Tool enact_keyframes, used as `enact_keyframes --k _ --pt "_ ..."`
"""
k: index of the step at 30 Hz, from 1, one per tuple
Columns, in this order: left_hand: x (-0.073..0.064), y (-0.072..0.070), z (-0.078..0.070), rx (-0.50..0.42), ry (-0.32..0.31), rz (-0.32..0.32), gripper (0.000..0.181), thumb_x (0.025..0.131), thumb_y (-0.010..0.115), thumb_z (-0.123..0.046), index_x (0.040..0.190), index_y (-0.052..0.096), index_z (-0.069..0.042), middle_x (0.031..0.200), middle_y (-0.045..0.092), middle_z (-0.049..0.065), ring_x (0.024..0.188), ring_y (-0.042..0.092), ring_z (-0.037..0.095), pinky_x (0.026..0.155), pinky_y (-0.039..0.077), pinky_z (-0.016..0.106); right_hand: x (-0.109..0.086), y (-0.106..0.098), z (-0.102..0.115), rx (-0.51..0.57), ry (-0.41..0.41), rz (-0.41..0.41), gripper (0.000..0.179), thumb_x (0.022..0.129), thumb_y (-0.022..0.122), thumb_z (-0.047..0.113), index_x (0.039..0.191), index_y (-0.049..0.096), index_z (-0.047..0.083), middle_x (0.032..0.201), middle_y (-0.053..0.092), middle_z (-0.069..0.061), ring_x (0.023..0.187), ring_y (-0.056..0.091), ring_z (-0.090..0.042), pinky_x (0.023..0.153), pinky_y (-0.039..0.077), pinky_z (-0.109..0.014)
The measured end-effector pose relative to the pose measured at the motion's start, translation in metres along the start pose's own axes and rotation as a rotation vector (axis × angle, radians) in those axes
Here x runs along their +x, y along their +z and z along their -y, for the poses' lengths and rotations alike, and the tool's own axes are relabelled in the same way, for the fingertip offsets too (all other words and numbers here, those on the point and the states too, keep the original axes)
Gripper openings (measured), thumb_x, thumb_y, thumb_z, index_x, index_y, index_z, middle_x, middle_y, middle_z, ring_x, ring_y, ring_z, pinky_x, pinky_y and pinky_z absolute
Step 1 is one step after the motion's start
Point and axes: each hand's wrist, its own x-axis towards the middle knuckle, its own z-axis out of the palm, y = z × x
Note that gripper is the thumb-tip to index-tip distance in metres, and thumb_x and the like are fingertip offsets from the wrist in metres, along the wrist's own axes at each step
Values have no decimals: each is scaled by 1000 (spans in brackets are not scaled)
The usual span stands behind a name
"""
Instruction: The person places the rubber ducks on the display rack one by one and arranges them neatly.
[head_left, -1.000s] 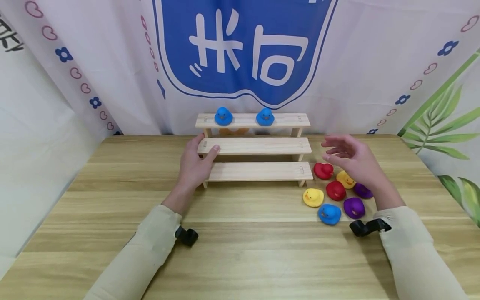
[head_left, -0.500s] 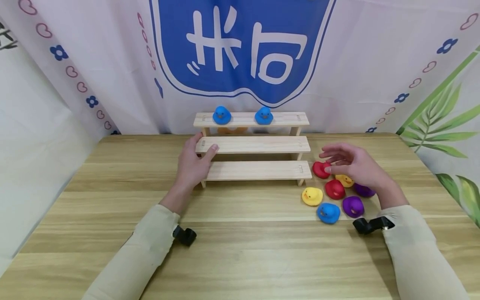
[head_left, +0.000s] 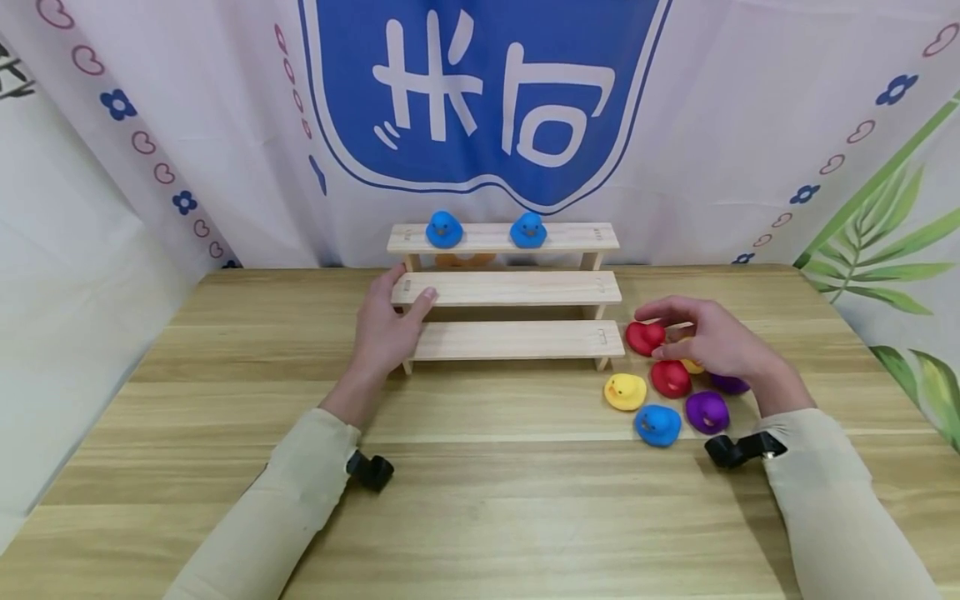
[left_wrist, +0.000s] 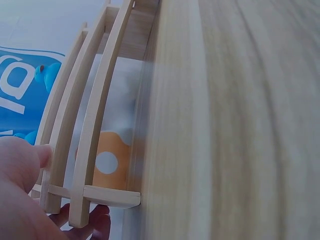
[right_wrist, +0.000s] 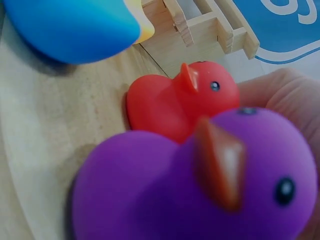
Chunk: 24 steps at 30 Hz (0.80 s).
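Observation:
My left hand (head_left: 390, 325) grips the left end of a three-tier wooden display stand (head_left: 517, 340), thumb on top of the middle tier. In the left wrist view, fingertips (left_wrist: 102, 220) show beyond the stand's end. Curved but spread, my right hand (head_left: 716, 337) is lowered at a red rubber duck (head_left: 641, 337), with fingertips at its far side and the thumb at its near right. Beneath that hand, a yellow duck (head_left: 693, 367) is partly hidden. Another red duck (head_left: 670, 379) and a purple duck (right_wrist: 125, 185) fill much of the right wrist view.
Two blue ducks (head_left: 444, 231) sit on the top tier. Near the stand's right front corner lie a yellow duck (head_left: 625, 392) and a blue duck (head_left: 657, 426). Another purple duck (head_left: 729, 384) is partly under the right wrist. A printed curtain (head_left: 262, 208) hangs behind the table.
My right hand has come down toward the far red duck, its fingers now around the duck's edges. The left hand keeps its hold on the stand. The ducks stay in place.

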Motion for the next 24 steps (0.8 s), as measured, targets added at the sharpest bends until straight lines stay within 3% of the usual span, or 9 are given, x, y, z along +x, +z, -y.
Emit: enact_keyframes --k 4,13,24 --pt "-1 0 0 -4 -1 0 76 108 59 -41 169 25 -12 172 32 15 160 32 35 130 32 54 2 2 1 -40 33 -10 51 97 72 7 147 61 15 146 61 -19 125 66 -39 103 59 -52" --pt "0 0 0 -9 9 -3 75 108 59 -41 169 26 -11 172 32 15 160 32 35 130 32 54 2 5 4 -87 59 -14 49 98 73 9 145 64 16 143 62 -22 121 67 -39 99 61 -49" --pt "0 0 0 -21 -3 -1 76 108 59 -42 169 25 -13 172 32 14 160 32 34 130 32 53 5 7 4 -155 45 -67 43 99 75 19 140 67 13 138 67 -21 119 69 -40 100 59 -54"
